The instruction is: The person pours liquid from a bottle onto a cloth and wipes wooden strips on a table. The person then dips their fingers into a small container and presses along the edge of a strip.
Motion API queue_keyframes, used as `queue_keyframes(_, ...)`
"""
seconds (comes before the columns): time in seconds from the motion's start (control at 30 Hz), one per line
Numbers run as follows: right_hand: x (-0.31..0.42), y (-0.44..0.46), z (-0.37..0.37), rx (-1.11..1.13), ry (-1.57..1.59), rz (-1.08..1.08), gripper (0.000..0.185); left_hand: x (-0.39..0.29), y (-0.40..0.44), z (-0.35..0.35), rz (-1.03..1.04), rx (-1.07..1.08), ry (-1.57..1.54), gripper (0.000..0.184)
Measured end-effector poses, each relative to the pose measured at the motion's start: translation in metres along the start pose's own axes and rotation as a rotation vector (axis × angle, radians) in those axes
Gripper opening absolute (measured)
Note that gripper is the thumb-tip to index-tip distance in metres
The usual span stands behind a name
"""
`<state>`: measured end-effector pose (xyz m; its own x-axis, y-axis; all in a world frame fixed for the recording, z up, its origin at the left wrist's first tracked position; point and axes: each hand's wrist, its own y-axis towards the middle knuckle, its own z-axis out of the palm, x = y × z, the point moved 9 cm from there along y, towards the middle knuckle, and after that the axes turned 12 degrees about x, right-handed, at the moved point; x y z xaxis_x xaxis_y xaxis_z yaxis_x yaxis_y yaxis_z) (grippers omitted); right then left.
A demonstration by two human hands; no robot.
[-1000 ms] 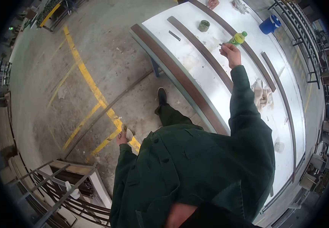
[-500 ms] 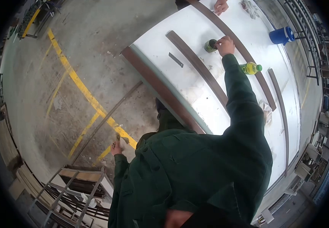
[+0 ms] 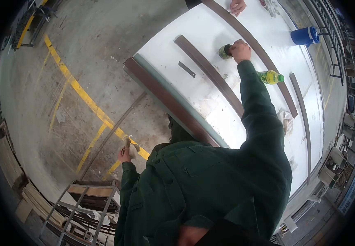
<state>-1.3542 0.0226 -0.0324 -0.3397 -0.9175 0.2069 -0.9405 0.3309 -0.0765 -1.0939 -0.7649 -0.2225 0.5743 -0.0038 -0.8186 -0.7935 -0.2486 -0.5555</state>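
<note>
My right hand (image 3: 241, 51) reaches over the white tabletop (image 3: 214, 96), its fingers pinched together at the dark mouth of a small green-labelled container (image 3: 224, 51). Whatever the fingertips hold there is hidden. A bottle (image 3: 271, 77) of yellow-green liquid with a green cap lies beside my right forearm, by a long brown strip (image 3: 263, 55). Left of the container are a shorter brown strip (image 3: 210, 71) and a small flat dark piece (image 3: 187, 69). Low at my side, off the table, my left hand (image 3: 124, 156) is closed around a pale, crumpled rag (image 3: 133, 151).
Another person's hand (image 3: 237, 7) rests at the table's far end. A blue jug (image 3: 304, 37) stands near the far right edge. A thin strip (image 3: 303, 119) and a crumpled white cloth (image 3: 285, 121) lie at right. A metal rack (image 3: 77, 205) stands lower left.
The view has shifted slightly. My right hand stays at the container's mouth, its fingers a little more closed over it. My left hand has risen slightly with the rag.
</note>
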Motion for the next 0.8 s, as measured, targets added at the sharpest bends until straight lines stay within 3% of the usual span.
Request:
queue_keyframes(0.1, -0.012, -0.012, -0.017, -0.021, 0.381, -0.050, 0.010, 0.005, 0.004, -0.001, -0.010, 0.016, -0.019, 0.026)
queue_keyframes(0.3, -0.023, -0.094, -0.025, 0.193, 1.406, 0.290, 0.026, 0.029, 0.039, 0.004, -0.044, 0.100, -0.084, 0.026)
queue_keyframes(0.43, -0.013, -0.176, -0.044, 0.171, 1.740, 0.214, 0.025, 0.016, 0.054, 0.024, -0.047, 0.228, -0.029, 0.024)
queue_keyframes(0.5, -0.009, -0.237, -0.060, 0.091, 1.876, 0.192, 0.027, 0.018, 0.063, 0.025, -0.058, 0.237, -0.001, 0.025)
queue_keyframes(0.63, -0.012, -0.384, -0.078, -0.133, 2.054, 0.171, 0.025, 0.010, 0.078, 0.045, -0.027, 0.452, 0.142, 0.030)
queue_keyframes(0.73, -0.024, -0.519, -0.076, -0.422, 2.069, 0.217, 0.018, 0.031, 0.106, 0.057, 0.057, 0.597, 0.214, 0.031)
queue_keyframes(0.8, -0.033, -0.617, -0.065, -0.644, 2.040, 0.302, 0.014, 0.018, 0.079, 0.078, -0.053, 0.709, 0.427, 0.046)
